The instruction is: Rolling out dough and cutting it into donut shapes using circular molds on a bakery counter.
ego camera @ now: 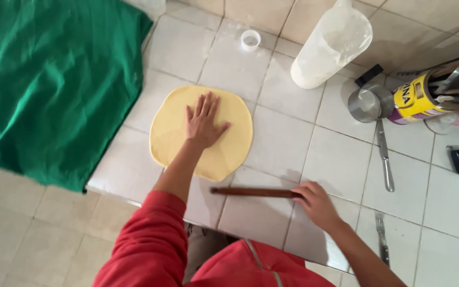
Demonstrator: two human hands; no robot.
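Where right hand [317,203] covers it | rolling pin [256,192] end hidden

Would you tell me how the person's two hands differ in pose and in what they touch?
The left hand lies flat, fingers spread, on the round yellow dough; the right hand curls around one end of the dark wooden rolling pin. The left reaches farther out; the right sits near the counter edge. Both are bare.
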